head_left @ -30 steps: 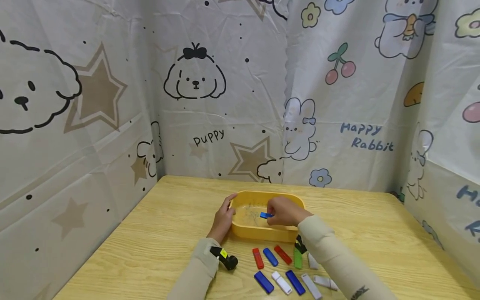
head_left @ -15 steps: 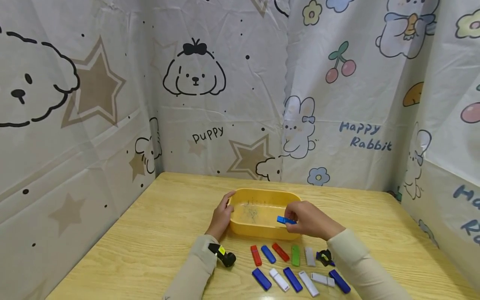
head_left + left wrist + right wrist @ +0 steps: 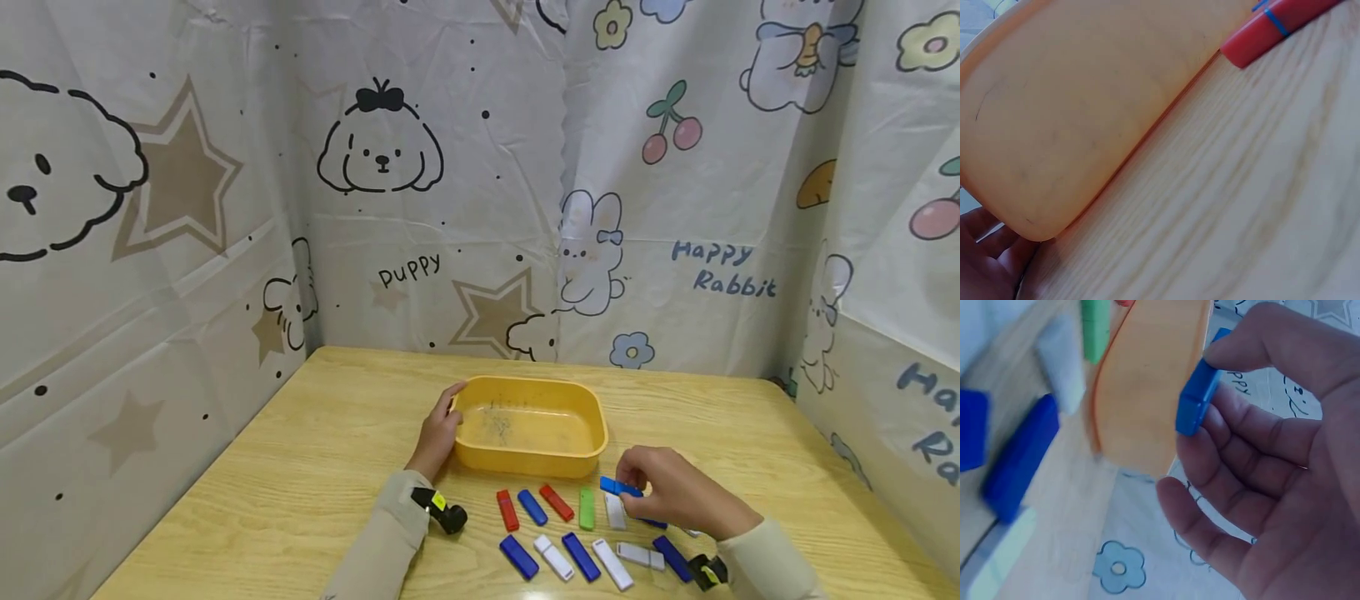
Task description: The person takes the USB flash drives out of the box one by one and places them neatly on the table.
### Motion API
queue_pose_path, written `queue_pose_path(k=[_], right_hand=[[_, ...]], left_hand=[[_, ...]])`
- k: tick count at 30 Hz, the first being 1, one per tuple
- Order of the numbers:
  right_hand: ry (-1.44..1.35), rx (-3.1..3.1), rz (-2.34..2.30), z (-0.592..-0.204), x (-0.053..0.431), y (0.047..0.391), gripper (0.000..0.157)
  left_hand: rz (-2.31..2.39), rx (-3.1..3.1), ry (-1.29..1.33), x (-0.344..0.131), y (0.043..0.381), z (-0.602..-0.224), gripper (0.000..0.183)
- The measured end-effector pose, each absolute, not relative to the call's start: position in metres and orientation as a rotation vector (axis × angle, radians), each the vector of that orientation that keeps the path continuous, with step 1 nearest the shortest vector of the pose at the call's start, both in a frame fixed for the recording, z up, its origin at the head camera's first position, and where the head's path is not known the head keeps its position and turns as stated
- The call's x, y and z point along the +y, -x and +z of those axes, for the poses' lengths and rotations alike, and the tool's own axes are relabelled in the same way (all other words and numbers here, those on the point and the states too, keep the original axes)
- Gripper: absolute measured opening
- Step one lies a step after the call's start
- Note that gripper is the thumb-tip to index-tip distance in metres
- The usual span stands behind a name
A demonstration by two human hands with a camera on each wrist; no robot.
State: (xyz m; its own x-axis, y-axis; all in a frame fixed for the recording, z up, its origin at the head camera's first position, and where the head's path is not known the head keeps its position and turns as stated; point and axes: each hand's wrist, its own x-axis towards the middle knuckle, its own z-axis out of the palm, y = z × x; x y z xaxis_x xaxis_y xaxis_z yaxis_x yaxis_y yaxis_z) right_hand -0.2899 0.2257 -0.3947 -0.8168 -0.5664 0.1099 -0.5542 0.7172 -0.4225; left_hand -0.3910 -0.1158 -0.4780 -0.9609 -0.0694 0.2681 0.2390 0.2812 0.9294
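A blue USB flash drive (image 3: 613,485) is pinched between the thumb and fingers of my right hand (image 3: 671,490), just right of the bin and over the row of drives. The right wrist view shows the same blue drive (image 3: 1197,397) held near the fingertips. My left hand (image 3: 435,437) grips the left end of a yellow plastic bin (image 3: 525,462), thumb at its rim. Below the bin lie a red drive (image 3: 507,510), a blue drive (image 3: 532,507), a second red drive (image 3: 557,502), a green drive (image 3: 587,508) and a white drive (image 3: 615,512).
A nearer row holds several dark blue and white drives, among them a white drive (image 3: 553,557) and a dark blue drive (image 3: 671,557). Part of the far row is hidden behind my right hand. A printed curtain (image 3: 405,225) surrounds the wooden table (image 3: 360,400).
My right hand has come out of the bin and moved right and toward me, carrying the blue USB flash drive. My left hand stays on the bin's left end.
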Motion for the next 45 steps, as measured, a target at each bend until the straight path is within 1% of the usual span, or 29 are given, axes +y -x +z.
queue_pose_path(k=[7, 16, 23, 28, 34, 40, 45], right_hand=[[0.780, 2.811, -0.693, -0.403, 0.244, 0.277, 0.016], [0.757, 2.775, -0.720, -0.407, 0.273, 0.266, 0.015], [0.818, 2.737, -0.753, -0.415, 0.292, 0.259, 0.014], [0.761, 2.727, -0.736, -0.421, 0.301, 0.256, 0.014], [0.682, 2.688, -0.739, -0.427, 0.309, 0.253, 0.014], [0.684, 2.669, -0.730, -0.430, 0.311, 0.251, 0.014], [0.602, 2.659, -0.726, -0.431, 0.310, 0.251, 0.014]], left_hand=[[-1.770, -2.290, 0.138, -0.117, 0.389, -0.479, 0.052], [-1.759, -2.303, 0.145, -0.117, 0.390, -0.479, 0.053], [-1.754, -2.296, 0.151, -0.117, 0.390, -0.478, 0.053], [-1.704, -2.298, 0.156, -0.117, 0.391, -0.481, 0.054], [-1.748, -2.294, 0.150, -0.117, 0.391, -0.481, 0.053], [-1.745, -2.300, 0.151, -0.118, 0.391, -0.481, 0.054], [-1.760, -2.303, 0.135, -0.117, 0.390, -0.480, 0.053]])
